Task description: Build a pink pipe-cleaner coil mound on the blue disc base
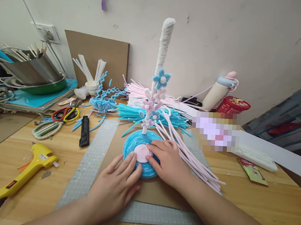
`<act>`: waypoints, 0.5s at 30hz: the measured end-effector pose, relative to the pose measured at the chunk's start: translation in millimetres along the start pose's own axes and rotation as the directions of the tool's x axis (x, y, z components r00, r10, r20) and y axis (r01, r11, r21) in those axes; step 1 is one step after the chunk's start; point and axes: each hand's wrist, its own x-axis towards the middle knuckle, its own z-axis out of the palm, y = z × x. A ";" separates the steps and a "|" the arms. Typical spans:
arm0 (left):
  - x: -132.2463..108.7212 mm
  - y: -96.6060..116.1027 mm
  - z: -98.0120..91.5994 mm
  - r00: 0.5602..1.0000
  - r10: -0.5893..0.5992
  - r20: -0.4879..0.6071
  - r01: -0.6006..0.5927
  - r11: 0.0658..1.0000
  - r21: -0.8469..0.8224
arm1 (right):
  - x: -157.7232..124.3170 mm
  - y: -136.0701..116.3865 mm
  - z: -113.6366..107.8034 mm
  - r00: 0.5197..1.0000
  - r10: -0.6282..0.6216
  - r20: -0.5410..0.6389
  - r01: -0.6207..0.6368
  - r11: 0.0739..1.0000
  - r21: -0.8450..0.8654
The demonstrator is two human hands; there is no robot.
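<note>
On the cardboard sheet [155,194], the blue coiled base [136,140] appears finished; its white stem [164,45] is flowered low only, top bare. Left hand [117,187] and right hand [169,163], both open flat, press the pink disc [142,152] onto it.

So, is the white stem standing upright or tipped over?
Upright, leaning slightly right: the stem rises from the blue disc, flat under the left hand and right hand.

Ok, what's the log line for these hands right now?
left hand: flat, touching pink disc | right hand: touching pink disc | pink disc: atop blue coiled base | glue gun: lying apart, untouched
</note>
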 end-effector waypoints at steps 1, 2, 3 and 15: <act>-1.7 0.7 0.0 1.000 0.000 0.003 0.000 1.000 0.008 | 0.0 -0.4 0.6 1.000 0.008 -0.006 -0.008 1.000 0.003; -3.2 1.1 -0.3 1.000 -0.003 0.007 0.003 1.000 0.003 | 0.1 -0.8 1.1 1.000 0.019 -0.013 -0.019 1.000 0.004; -4.3 1.2 -1.1 1.000 -0.011 0.010 0.011 1.000 -0.012 | 0.2 -1.2 1.4 0.999 0.029 -0.018 -0.029 1.000 0.005; 63.9 -45.9 5.3 0.816 -0.513 0.266 0.577 0.734 -0.358 | 0.3 -2.3 1.2 0.999 0.050 -0.011 -0.050 0.999 0.004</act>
